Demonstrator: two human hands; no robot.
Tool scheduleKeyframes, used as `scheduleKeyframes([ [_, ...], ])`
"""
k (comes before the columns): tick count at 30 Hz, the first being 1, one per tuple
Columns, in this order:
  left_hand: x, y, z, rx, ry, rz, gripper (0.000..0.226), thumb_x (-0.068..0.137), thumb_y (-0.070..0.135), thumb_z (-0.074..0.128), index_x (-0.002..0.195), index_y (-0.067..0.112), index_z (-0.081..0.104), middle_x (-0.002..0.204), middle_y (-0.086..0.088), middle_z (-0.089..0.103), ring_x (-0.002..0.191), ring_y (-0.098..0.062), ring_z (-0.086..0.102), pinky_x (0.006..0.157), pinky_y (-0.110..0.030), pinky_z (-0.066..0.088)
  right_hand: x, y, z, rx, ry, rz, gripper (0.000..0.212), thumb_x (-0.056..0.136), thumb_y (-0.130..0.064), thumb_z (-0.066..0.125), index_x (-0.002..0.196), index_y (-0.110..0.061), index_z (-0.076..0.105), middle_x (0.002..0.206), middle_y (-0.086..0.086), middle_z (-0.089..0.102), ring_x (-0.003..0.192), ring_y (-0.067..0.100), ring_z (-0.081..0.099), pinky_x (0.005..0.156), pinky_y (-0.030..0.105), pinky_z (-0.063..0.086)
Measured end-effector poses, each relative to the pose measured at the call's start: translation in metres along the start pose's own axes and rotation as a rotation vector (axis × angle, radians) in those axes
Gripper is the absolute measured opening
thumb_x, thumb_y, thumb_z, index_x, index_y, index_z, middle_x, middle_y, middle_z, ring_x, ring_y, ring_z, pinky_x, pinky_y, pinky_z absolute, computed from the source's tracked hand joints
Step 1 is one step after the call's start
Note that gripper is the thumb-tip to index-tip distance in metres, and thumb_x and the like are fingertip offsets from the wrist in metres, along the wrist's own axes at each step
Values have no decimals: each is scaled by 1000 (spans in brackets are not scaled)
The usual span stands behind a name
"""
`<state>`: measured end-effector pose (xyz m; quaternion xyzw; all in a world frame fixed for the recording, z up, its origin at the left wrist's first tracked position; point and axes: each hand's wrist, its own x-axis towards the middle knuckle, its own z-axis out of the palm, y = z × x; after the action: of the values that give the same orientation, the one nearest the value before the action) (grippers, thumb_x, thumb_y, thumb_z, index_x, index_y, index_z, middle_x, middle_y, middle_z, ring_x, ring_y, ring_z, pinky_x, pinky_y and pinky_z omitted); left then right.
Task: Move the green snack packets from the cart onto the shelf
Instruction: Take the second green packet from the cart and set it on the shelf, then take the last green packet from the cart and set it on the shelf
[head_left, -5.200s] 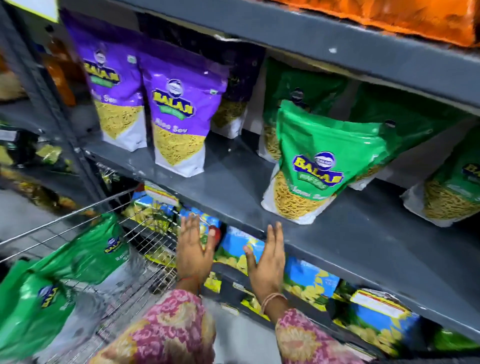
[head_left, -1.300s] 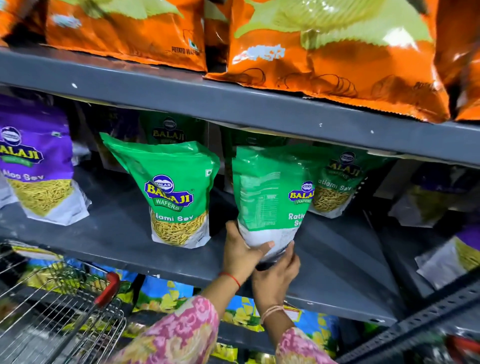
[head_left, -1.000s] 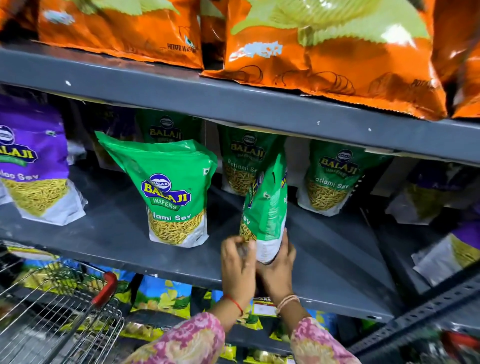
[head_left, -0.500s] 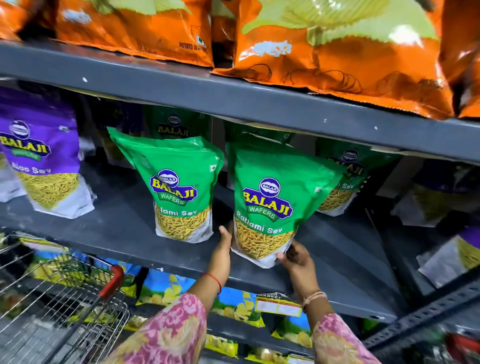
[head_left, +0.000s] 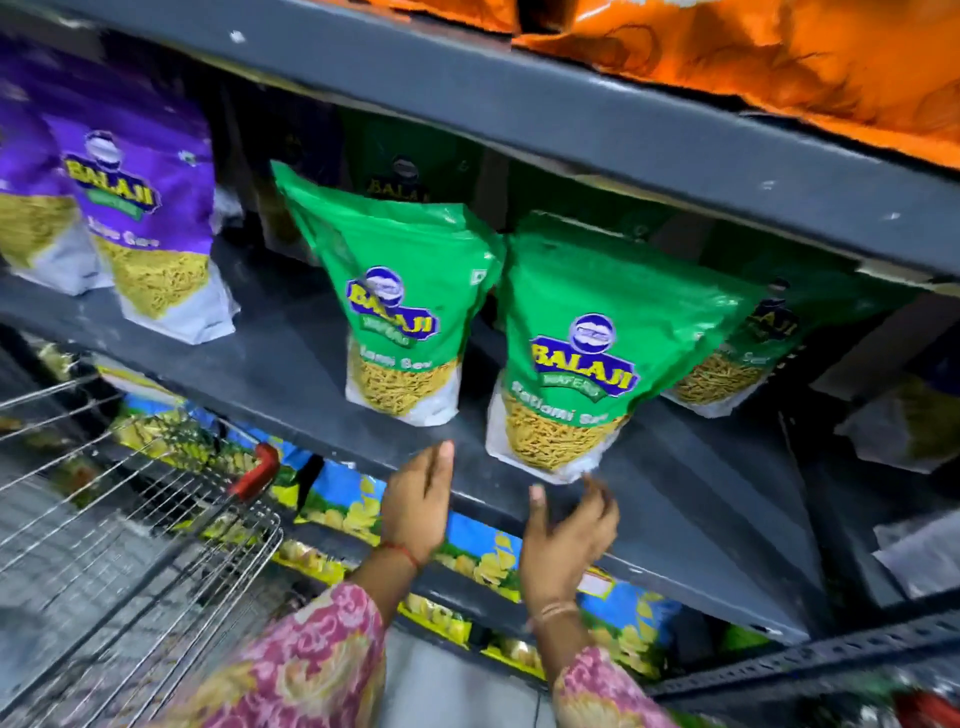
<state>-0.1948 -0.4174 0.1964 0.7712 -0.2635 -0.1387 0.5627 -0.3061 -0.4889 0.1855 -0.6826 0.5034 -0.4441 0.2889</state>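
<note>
1. The green packet stands upright near the front edge of the shelf, beside a second green packet. It looks light, soft and slick, so it is probably best held by its firmer bottom corners.
2. The left hand and right hand hover just before the shelf's edge, fingers loosely spread and holding nothing.
3. The cart, below the shelf, is cut off and blurred, so its contents cannot be told.

Green packets, purple packets, orange bags, grey shelf, pink floral sleeves.
</note>
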Motion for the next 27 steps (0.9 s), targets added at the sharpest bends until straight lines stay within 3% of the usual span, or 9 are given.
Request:
scheduleKeyframes([
  [2,-14,-25,-36,149,126,83,40,88,35,38,105,8,63,108,-16,68,103,-26,61,90,-32,43,-47,-16,18,-61,-181,-201,57,84,-49,43,112,-1,53,122,28,51,116,31,39,95,38,28],
  [4,-17,-57,-82,232,253,99,41,86,33,38,104,4,60,107,-21,66,104,-30,59,92,-33,37,-86,-32,47,-100,-404,-335,58,83,-56,37,113,-8,53,126,23,52,119,28,42,95,38,28],
  [8,-11,-119,-191,200,609,-256,44,83,31,41,107,-4,55,106,-31,61,103,-41,55,90,-41,36,-139,-88,123,-99,-690,-502,61,83,-60,34,117,-11,48,133,23,47,125,28,36,100,39,24],
  [11,-18,-163,-271,113,742,-522,39,88,24,48,116,-4,47,118,-31,53,113,-40,49,96,-40,37,-176,-132,180,-148,-810,-615,61,79,-57,43,115,-9,50,132,24,48,122,34,45,97,47,40],
  [14,-37,-200,-338,230,810,-737,49,85,23,56,121,-5,40,127,-32,45,121,-42,40,102,-45,32,-219,-165,224,-206,-973,-698,70,78,-65,35,114,-6,52,133,23,47,117,39,51,93,52,43],
  [18,-58,-234,-406,535,767,-826,62,83,25,55,132,-5,31,142,-31,29,135,-44,19,113,-46,14,-264,-178,249,-231,-1101,-709,83,77,-70,24,121,-5,49,138,25,42,120,40,48,96,55,40],
  [21,-60,-253,-448,566,840,-884,76,79,19,61,137,-6,19,149,-29,17,140,-40,8,115,-46,6,-282,-170,255,-296,-1215,-777,87,79,-70,12,123,-5,49,143,22,36,126,37,43,101,55,36],
  [24,-60,-269,-475,615,865,-933,72,75,17,64,133,-5,28,144,-30,27,136,-42,18,113,-49,13,-281,-169,269,-320,-1249,-760,96,71,-78,6,123,-9,49,146,16,33,127,32,43,104,51,35],
  [27,-61,-285,-491,678,799,-1002,51,77,16,64,122,-1,47,140,-25,39,135,-38,23,112,-49,14,-275,-168,282,-360,-1328,-789,102,64,-82,0,128,-14,43,151,10,24,131,26,37,109,50,30],
])
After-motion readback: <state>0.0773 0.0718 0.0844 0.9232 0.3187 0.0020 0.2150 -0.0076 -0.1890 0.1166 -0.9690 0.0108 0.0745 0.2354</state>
